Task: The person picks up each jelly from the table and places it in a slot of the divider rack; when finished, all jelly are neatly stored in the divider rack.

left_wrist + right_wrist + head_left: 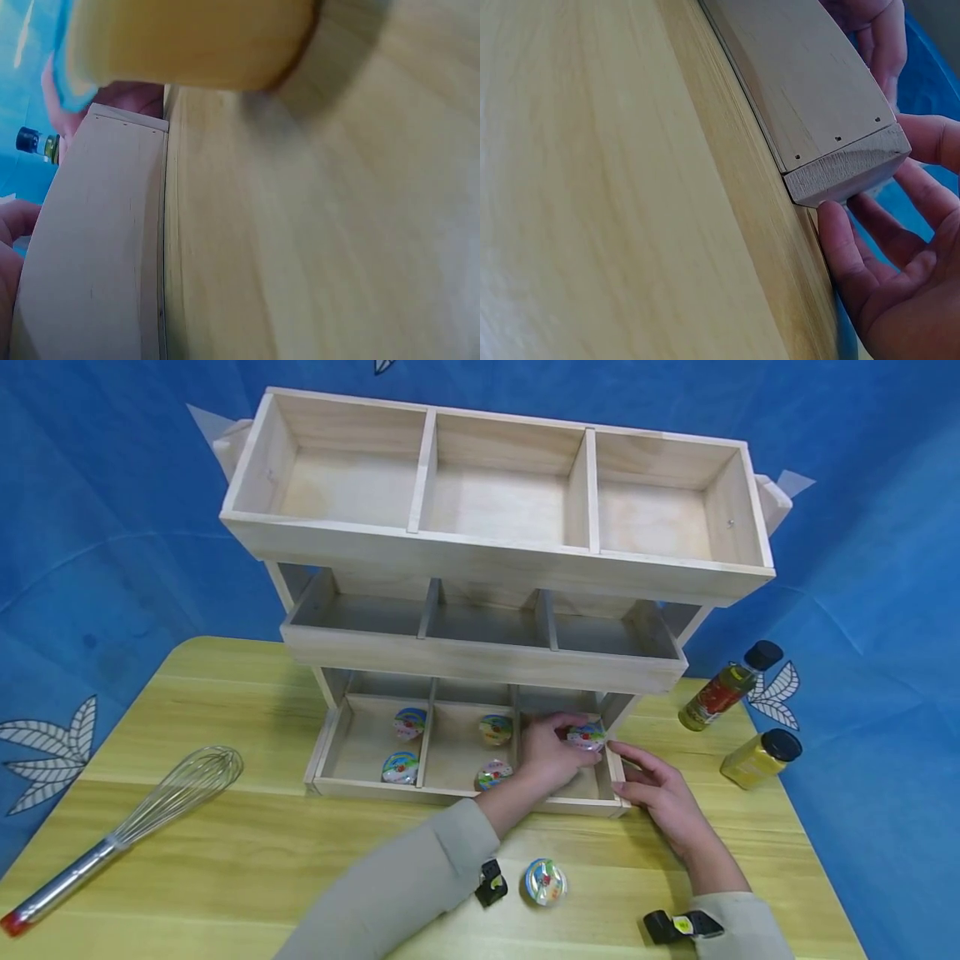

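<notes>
My left hand (551, 752) reaches into the right compartment of the bottom tray (468, 792) of a wooden three-tier rack. Its thumb and fingers pinch a small foil-lidded jelly cup (587, 737) there. At that tray's right end is my right hand (663, 793), its fingertips (832, 214) against the end wall and corner. Two similar cups, one behind the other, stand in the left compartment, and two more in the middle one. Another jelly cup (545, 882) sits on the table in front of the rack; it looms yellow and blurred in the left wrist view.
The rack's top tier (495, 547) and middle tier (483, 653) overhang the bottom tray. A whisk (161, 810) lies on the table at left. At right are a dark-capped oil bottle (720, 693) and a yellow jar with a black lid (757, 760). Blue cloth hangs behind.
</notes>
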A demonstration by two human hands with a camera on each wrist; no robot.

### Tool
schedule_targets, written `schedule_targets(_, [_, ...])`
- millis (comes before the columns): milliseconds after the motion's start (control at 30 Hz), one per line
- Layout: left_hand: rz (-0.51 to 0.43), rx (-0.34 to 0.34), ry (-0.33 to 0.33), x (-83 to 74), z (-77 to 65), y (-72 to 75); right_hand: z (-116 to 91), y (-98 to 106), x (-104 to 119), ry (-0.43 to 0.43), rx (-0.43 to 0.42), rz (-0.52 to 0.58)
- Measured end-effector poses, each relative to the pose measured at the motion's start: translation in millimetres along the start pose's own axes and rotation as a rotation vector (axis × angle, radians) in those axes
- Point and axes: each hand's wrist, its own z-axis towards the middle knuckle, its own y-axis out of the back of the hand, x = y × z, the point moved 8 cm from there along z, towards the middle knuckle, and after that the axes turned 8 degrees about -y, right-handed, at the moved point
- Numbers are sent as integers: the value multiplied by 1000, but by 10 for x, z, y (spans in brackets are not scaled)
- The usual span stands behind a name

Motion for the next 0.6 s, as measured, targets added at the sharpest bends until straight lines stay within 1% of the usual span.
schedule_targets(200, [98, -31, 33, 81, 29, 2, 4, -2, -2, -2, -4, 0])
schedule_targets(467, [186, -63, 125, 157, 43, -4, 1, 4, -3, -16, -10, -10])
schedule_targets(600, [229, -76, 130, 152, 59, -11, 3, 9, 2, -15, -12, -19])
